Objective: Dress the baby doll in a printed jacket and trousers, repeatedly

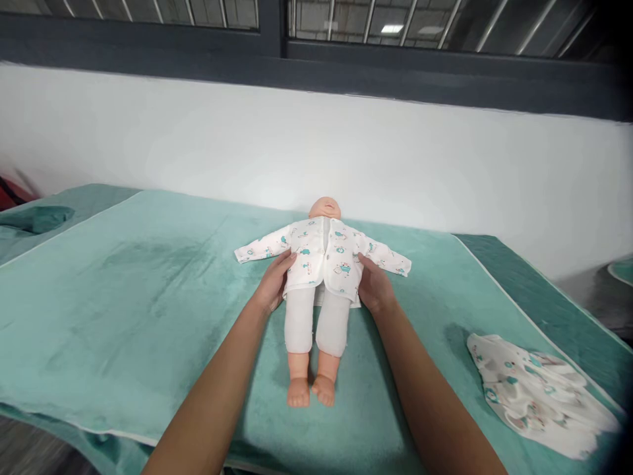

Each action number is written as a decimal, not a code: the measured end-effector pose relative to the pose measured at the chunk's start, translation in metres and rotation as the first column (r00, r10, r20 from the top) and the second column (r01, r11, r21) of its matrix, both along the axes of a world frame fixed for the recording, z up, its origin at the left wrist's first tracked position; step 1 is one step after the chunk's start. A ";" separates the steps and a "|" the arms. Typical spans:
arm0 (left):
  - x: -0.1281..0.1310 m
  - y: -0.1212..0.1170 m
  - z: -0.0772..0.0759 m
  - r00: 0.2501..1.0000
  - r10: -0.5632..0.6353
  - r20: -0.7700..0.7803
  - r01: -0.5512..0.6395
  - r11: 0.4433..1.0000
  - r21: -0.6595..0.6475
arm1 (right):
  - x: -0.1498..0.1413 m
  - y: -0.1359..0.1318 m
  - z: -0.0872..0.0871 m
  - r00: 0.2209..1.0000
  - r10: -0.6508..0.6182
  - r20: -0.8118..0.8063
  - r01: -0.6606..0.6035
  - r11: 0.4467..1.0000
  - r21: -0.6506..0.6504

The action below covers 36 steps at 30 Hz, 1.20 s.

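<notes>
A baby doll (299, 379) lies on its back with its feet toward me. It wears a white jacket (341, 251) printed with teal animals, sleeves spread out to both sides. The jacket's front edges meet at the chest and part lower down, above the white cloth legs (299, 323). My left hand (277, 280) grips the doll's side at the waist, thumb on the jacket and fingers tucked out of sight. On the opposite side my right hand (374, 284) holds the waist the same way, its fingers partly hidden behind the jacket.
A crumpled white printed garment (534, 389) lies at the right on the green cover (148, 297) of the bed or table. Behind stands a white wall (198, 145) below a dark window frame (321, 69) with bars. Something red (12, 194) shows at far left.
</notes>
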State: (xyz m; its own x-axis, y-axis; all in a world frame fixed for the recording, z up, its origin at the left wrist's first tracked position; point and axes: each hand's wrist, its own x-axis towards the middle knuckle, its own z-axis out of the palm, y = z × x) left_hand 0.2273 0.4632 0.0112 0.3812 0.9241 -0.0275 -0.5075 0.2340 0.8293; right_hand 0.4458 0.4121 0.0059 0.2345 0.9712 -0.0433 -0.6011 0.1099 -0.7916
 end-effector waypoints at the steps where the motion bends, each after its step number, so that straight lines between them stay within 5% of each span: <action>1: 0.000 0.002 -0.001 0.999 0.044 0.016 -0.044 0.999 -0.022 | 0.007 0.002 -0.001 1.000 -0.001 -0.027 0.001 1.000 -0.016; 7: -0.009 0.006 0.005 0.980 0.145 0.135 -0.125 0.981 -0.146 | 0.061 0.003 -0.010 0.943 -0.277 -0.187 0.260 0.959 -0.111; 11: -0.016 0.005 0.009 0.979 0.091 0.184 -0.059 0.984 -0.171 | 0.095 -0.004 -0.013 0.838 -0.545 -0.026 0.537 0.832 -0.138; 15: -0.020 0.009 0.006 0.970 0.140 0.197 -0.109 0.981 -0.161 | 0.121 -0.007 -0.018 0.782 -0.612 0.119 0.623 0.774 -0.112; 18: -0.021 0.014 0.002 0.947 0.231 0.225 -0.195 0.966 -0.171 | 0.131 -0.003 -0.025 0.656 -0.689 0.308 0.737 0.673 -0.063; 21: -0.022 0.015 -0.001 0.936 0.270 0.227 -0.243 0.960 -0.138 | 0.135 0.002 -0.031 0.503 -0.675 0.539 0.797 0.603 0.012; 26: -0.025 0.015 -0.002 0.855 0.407 0.323 -0.354 0.911 -0.210 | 0.149 0.004 -0.027 0.321 -0.491 0.810 0.804 0.594 0.042; 30: -0.026 0.017 -0.003 0.801 0.491 0.344 -0.430 0.870 -0.241 | 0.165 0.005 -0.025 0.282 -0.449 0.848 0.790 0.610 0.060; 36: -0.023 0.016 -0.001 0.802 0.508 0.315 -0.456 0.860 -0.228 | 0.179 0.011 -0.036 0.269 -0.579 0.769 0.787 0.593 0.172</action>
